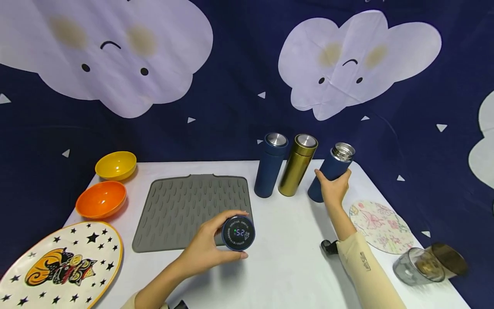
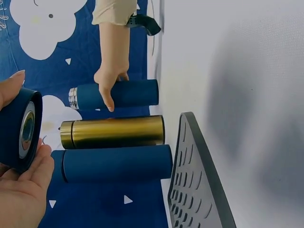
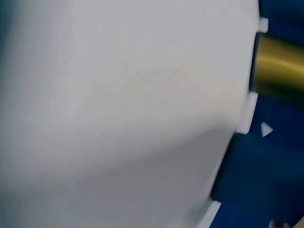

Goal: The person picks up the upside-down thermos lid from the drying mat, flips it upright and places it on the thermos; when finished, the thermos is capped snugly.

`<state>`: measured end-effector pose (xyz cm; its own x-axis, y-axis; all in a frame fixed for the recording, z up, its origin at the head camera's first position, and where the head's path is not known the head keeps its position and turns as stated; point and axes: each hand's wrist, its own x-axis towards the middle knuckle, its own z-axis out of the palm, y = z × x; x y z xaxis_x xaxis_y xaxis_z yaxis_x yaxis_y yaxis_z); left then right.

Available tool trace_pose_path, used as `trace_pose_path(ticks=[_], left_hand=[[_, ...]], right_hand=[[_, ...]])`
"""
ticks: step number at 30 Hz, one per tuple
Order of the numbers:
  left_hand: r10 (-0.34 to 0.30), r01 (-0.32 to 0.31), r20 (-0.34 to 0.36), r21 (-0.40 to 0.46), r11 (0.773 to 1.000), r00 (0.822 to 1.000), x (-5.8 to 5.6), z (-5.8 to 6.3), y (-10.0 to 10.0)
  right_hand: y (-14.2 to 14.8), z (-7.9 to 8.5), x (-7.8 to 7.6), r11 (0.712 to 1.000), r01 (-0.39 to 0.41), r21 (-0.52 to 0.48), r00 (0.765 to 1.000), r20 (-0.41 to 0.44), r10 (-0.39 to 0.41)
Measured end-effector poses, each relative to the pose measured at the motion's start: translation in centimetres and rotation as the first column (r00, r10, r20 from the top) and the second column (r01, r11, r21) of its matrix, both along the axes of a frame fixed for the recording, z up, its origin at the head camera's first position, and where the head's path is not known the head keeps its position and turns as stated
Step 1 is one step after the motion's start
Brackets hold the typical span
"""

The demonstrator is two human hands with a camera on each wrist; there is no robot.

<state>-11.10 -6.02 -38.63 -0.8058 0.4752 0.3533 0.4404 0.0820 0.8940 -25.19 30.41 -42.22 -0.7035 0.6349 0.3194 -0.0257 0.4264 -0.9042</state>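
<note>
My left hand [image 1: 204, 249] holds a dark blue thermos lid [image 1: 238, 233] between thumb and fingers, above the table's near middle. The lid's lit display faces up, and its underside shows in the left wrist view. At the right, my right hand [image 1: 334, 188] grips a blue thermos bottle [image 1: 332, 168] round its body. That bottle is lidless, with its steel mouth [image 1: 343, 151] showing. A gold thermos [image 1: 297, 167] and another blue thermos [image 1: 270, 167] stand to its left, both with lids on. In the right wrist view only fingertips [image 3: 280, 224] of that hand show.
A grey drying mat [image 1: 197, 210] lies left of the bottles. Yellow bowl [image 1: 115, 165], orange bowl [image 1: 101, 199] and cat plate [image 1: 61, 266] line the left edge. Right of my right arm are a round patterned mat [image 1: 380, 225], a clear glass [image 1: 413, 268] and a brown glass [image 1: 449, 259].
</note>
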Motion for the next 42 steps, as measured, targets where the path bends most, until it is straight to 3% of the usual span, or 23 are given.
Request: trace_pose_path(ticks=[4, 8, 15, 21, 26, 31, 35, 38, 42], left_hand=[[0.009, -0.009, -0.006, -0.009, 1.000, 1.000, -0.4, 0.3, 0.1], [0.028, -0.028, 0.002, -0.001, 1.000, 1.000, -1.2, 1.1, 0.2], [-0.007, -0.005, 0.109, 0.114, 0.994, 0.994, -3.4, 3.0, 1.0], [-0.028, -0.020, 0.261, 0.179, 0.984, 0.965, -5.1, 4.9, 2.1], [-0.055, -0.017, 0.342, 0.205, 0.979, 0.938, -6.2, 6.7, 4.1], [-0.105, 0.034, 0.312, 0.225, 0.974, 0.944, -6.8, 7.7, 7.5], [-0.167, 0.105, 0.251, 0.243, 0.964, 0.953, -6.7, 7.4, 10.0], [-0.137, 0.106, 0.165, 0.181, 0.978, 0.977, -6.3, 6.7, 11.1], [-0.023, 0.021, 0.040, 0.060, 0.998, 0.999, -5.9, 5.5, 11.7]], right_hand=[[-1.6, 0.3, 2.0, 1.000, -0.004, -0.019, 1.000, -0.023, 0.003], [-4.7, 1.0, 5.4, 0.993, -0.117, -0.026, 0.993, -0.022, 0.117], [-10.2, 1.7, 10.6, 0.935, -0.352, -0.049, 0.934, 0.043, 0.354], [-12.2, 1.0, 12.6, 0.900, -0.430, -0.069, 0.899, 0.063, 0.434], [-12.2, 0.5, 13.0, 0.903, -0.421, -0.082, 0.902, 0.070, 0.427], [-12.0, 0.3, 13.3, 0.901, -0.426, -0.078, 0.900, 0.070, 0.431], [-12.1, 0.2, 13.5, 0.892, -0.450, -0.053, 0.890, 0.062, 0.452], [-12.1, 0.2, 13.7, 0.878, -0.477, -0.041, 0.877, 0.043, 0.478], [-12.0, 0.3, 13.8, 0.870, -0.491, -0.040, 0.870, 0.035, 0.492]])
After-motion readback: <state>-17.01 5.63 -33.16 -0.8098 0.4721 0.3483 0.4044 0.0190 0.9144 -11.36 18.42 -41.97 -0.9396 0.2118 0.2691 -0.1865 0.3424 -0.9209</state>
